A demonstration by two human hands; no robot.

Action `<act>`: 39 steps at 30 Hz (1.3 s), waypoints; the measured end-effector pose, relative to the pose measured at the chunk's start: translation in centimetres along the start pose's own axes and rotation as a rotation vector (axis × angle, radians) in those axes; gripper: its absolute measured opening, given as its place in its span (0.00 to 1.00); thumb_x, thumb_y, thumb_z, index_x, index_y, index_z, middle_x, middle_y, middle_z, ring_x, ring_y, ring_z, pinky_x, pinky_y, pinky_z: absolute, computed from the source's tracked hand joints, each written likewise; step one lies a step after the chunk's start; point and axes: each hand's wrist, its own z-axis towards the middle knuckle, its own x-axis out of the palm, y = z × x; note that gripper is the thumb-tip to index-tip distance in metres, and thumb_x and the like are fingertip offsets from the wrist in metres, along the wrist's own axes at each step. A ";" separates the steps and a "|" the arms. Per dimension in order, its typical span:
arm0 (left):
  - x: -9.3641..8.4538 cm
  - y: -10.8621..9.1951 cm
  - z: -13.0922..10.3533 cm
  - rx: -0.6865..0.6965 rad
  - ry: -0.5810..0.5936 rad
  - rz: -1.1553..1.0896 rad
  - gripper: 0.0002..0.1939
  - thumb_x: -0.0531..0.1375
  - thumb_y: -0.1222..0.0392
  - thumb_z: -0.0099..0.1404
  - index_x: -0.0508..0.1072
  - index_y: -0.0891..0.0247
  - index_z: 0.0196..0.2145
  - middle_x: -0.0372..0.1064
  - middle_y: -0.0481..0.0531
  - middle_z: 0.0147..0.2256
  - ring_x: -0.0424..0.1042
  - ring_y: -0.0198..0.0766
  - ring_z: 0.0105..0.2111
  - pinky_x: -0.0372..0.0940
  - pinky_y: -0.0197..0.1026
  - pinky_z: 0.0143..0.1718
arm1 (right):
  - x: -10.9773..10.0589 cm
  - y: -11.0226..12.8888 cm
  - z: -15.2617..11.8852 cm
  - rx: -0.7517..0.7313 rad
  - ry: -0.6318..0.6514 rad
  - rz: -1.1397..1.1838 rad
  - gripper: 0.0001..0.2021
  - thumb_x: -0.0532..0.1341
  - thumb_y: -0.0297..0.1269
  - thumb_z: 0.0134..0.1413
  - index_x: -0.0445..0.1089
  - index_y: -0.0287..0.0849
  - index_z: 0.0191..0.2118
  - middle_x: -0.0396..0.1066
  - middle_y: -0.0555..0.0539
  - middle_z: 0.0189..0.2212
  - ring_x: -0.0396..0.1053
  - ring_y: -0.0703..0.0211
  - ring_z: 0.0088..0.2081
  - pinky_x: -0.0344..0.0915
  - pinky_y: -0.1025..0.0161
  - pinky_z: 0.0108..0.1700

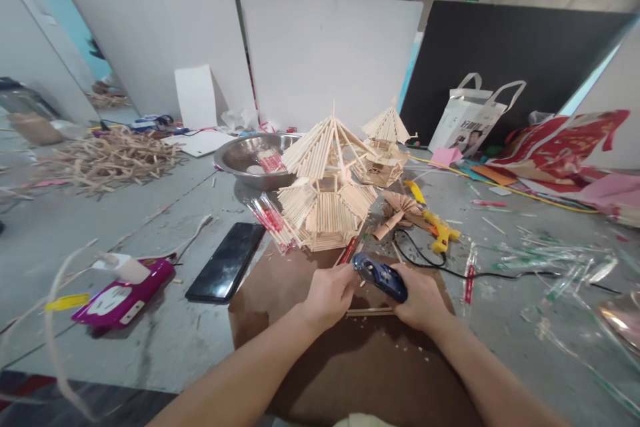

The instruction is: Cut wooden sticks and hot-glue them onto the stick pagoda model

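My right hand (pixel 420 297) is wrapped round a blue handheld cutter (pixel 383 277), its front end pointing left. Close by that end, my left hand (pixel 327 293) is closed in a pinch; what lies between its fingers is too small to make out. Below both hands, a few thin wooden sticks (pixel 371 312) rest on a brown board (pixel 300 287). Just beyond stands a pavilion model (pixel 333 207) built of wooden sticks, with a pointed roof. A smaller stick pavilion (pixel 385 147) is behind it to the right.
A yellow glue gun (pixel 443 233) lies right with its black cord. To the left are a phone (pixel 227 263), a purple power strip (pixel 125 293) and packaged sticks (pixel 273 223). A metal bowl (pixel 240 160), wood strips (pixel 115 157) and plastic wrappers (pixel 565 267) surround the work.
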 end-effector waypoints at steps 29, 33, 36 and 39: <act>0.8 1.3 3.1 0.062 0.049 -0.011 0.10 0.45 0.67 0.58 0.65 0.65 0.27 0.66 0.51 0.22 0.66 0.33 0.23 0.58 0.32 0.25 | -0.8 0.0 1.0 0.173 0.046 -0.014 0.11 0.52 0.33 0.39 0.61 0.42 0.34 0.70 0.47 0.29 0.68 0.54 0.31 0.55 0.64 0.30; 0.8 1.3 3.1 0.076 0.033 -0.017 0.11 0.45 0.67 0.58 0.65 0.65 0.28 0.66 0.51 0.22 0.66 0.33 0.23 0.59 0.33 0.26 | -0.7 0.1 0.9 0.176 0.043 -0.054 0.10 0.52 0.33 0.40 0.61 0.42 0.34 0.70 0.47 0.27 0.68 0.55 0.31 0.55 0.64 0.29; 0.9 1.4 3.1 0.071 0.045 -0.021 0.10 0.45 0.67 0.58 0.66 0.65 0.28 0.66 0.51 0.23 0.67 0.34 0.24 0.59 0.33 0.27 | -0.8 0.1 0.9 0.188 0.058 -0.064 0.10 0.52 0.33 0.40 0.61 0.42 0.34 0.70 0.47 0.27 0.68 0.53 0.31 0.55 0.64 0.29; 0.9 1.5 3.1 0.054 0.052 -0.036 0.10 0.45 0.67 0.58 0.66 0.65 0.28 0.67 0.52 0.23 0.67 0.34 0.25 0.59 0.33 0.27 | -0.9 0.2 0.9 0.199 0.075 -0.056 0.11 0.52 0.33 0.39 0.61 0.42 0.34 0.70 0.47 0.28 0.68 0.52 0.31 0.55 0.63 0.30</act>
